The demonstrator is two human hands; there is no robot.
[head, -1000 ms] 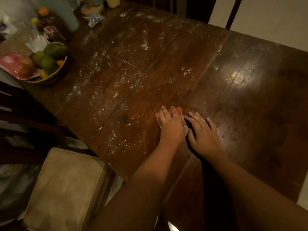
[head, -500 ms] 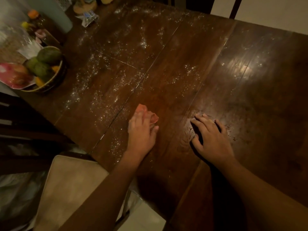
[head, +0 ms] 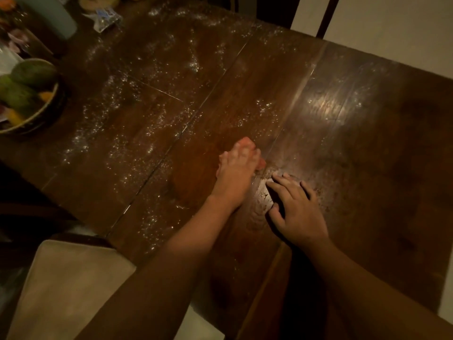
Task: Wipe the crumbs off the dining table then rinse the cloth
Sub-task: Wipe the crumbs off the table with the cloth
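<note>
The dark wooden dining table (head: pixel 367 155) carries white crumbs (head: pixel 117 101) scattered over its left and far parts. My left hand (head: pixel 234 175) lies near the table's middle with its fingers curled over a small bunched pink-orange cloth (head: pixel 245 141), which peeks out beyond the fingertips and thumb side. My right hand (head: pixel 296 212) rests on the wood just to the right, fingers relaxed and spread, holding nothing. A small patch of gathered crumbs (head: pixel 266 190) sits between the two hands. Around the cloth the wood looks damp and shiny.
A fruit bowl (head: pixel 46 109) with green fruit stands at the left edge. A small clear packet (head: pixel 105 18) and a pale container (head: pixel 61 18) stand at the far left. A beige chair cushion (head: pixel 66 285) sits below the near table edge.
My left hand with the cloth slid left away from the right hand, then came back right and now sits close beside it again. My right hand stayed in place.
</note>
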